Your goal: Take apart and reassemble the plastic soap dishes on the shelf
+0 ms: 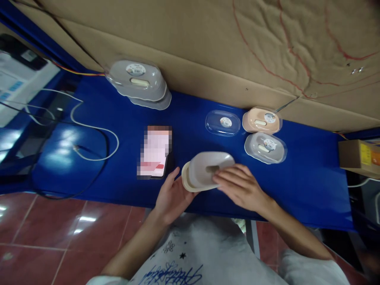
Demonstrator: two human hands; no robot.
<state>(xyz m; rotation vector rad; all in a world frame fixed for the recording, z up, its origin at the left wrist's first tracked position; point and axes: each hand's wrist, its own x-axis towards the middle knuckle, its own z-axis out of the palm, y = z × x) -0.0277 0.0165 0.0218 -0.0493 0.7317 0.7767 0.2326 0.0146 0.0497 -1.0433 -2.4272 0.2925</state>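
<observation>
My left hand [173,200] supports a cream oval plastic dish [186,180] from below, its thumb lifted away from the rim. A white oval plastic tray [198,170] with a slot-like mark in its middle lies tilted over the dish, partly covering it. My right hand [240,184] grips this tray by its right side, with the fingers bent over the edge. Both pieces are just above the front of the blue table. Beyond them lies a clear oval lid [222,122] with a round label.
On the blue table [311,178] stand a peach lidded box [261,120], a white lidded box [265,147] and stacked grey-white boxes [138,83]. A phone [156,152] lies left of my hands. Cables [97,128] trail at left; a cardboard box [359,158] sits at right.
</observation>
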